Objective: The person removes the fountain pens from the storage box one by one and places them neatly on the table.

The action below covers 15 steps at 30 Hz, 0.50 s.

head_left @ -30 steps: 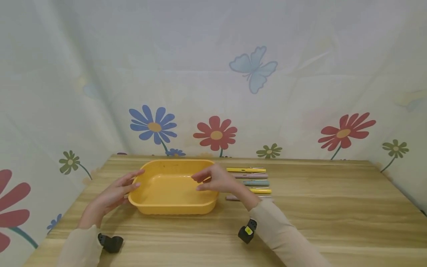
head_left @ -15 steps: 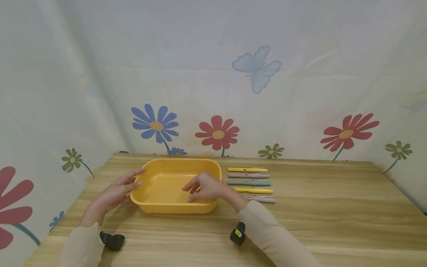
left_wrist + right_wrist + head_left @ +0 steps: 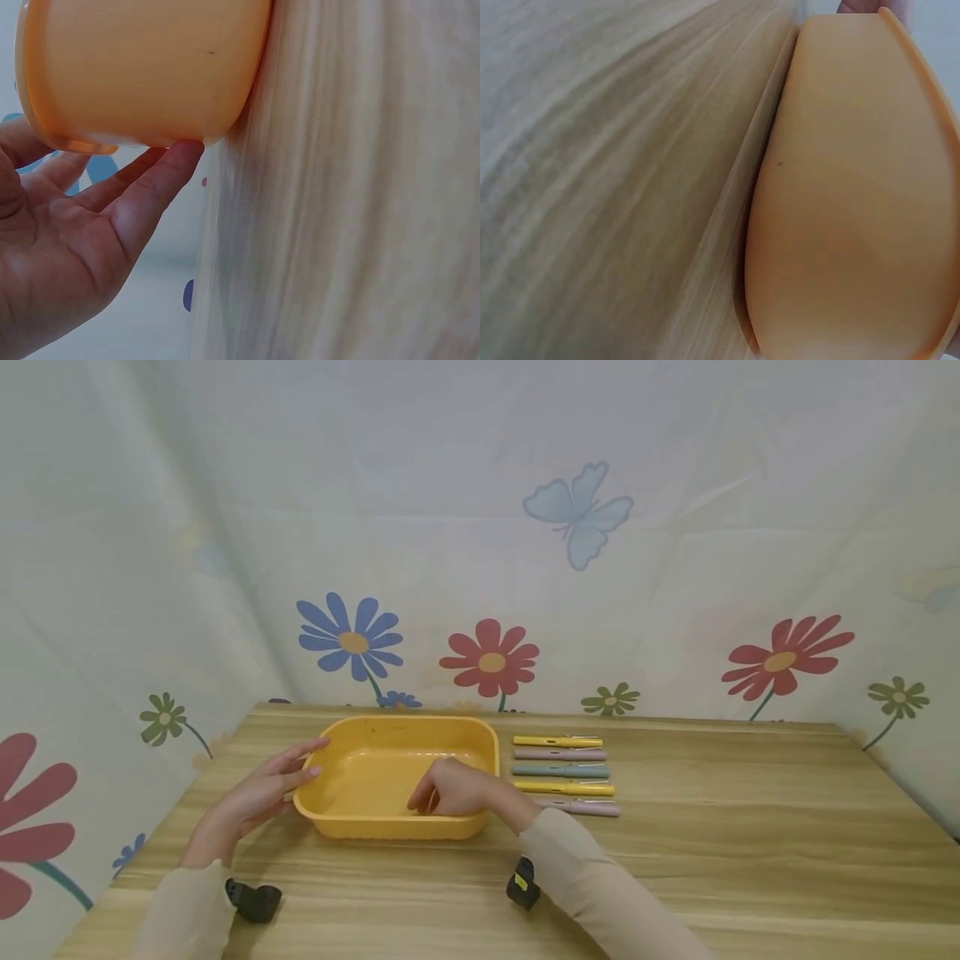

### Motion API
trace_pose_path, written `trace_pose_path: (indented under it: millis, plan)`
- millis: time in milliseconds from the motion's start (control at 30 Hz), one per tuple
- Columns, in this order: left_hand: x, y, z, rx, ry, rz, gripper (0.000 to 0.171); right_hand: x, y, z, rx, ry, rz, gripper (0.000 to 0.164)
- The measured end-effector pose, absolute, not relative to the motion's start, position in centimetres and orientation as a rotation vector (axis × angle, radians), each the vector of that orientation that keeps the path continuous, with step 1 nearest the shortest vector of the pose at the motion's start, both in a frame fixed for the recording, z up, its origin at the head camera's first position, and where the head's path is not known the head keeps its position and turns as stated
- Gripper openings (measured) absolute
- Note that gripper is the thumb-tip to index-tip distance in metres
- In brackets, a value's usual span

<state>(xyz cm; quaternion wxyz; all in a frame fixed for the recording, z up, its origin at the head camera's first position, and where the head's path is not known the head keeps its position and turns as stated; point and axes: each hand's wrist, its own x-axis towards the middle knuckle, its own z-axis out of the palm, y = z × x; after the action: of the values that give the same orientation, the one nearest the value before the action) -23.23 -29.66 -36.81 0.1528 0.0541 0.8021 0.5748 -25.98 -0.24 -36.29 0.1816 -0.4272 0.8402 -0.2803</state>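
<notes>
A yellow plastic bin point(image 3: 411, 723) stands on the wooden table point(image 3: 750, 827), left of centre. My left hand point(image 3: 258, 793) lies with straight fingers against the bin's left wall; in the left wrist view its fingertips point(image 3: 176, 154) touch the bin point(image 3: 142, 67) under the rim. My right hand point(image 3: 450, 789) is at the bin's near right corner, fingers curled down over the near rim into the bin. The right wrist view shows only the bin's outer wall point(image 3: 855, 187) and the tabletop. Nothing lies inside the bin as far as I can see.
Several pens point(image 3: 562, 771), yellow, pink and blue-grey, lie side by side in a row just right of the bin. A floral cloth backdrop point(image 3: 487, 568) closes off the back and sides. Bare wood stretches to the right and front.
My right hand has come from above the bin's right rim down and toward me, and its fingers now curl over the near rim. The left hand has stayed put.
</notes>
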Motion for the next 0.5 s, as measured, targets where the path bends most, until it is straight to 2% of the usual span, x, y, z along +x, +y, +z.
trace_pose_path:
  millis: [300,500]
  plan:
    - [-23.15,-29.74,-36.77,0.173,2.291,1.665,0.062,-26.04,-0.7,-36.23,-1.22,2.363,-0.726,0.009]
    - [-23.27,-29.71,-36.83,0.162,2.298,1.641,0.063,-26.06,-0.7,-36.32,-1.187,2.427,-0.704,0.007]
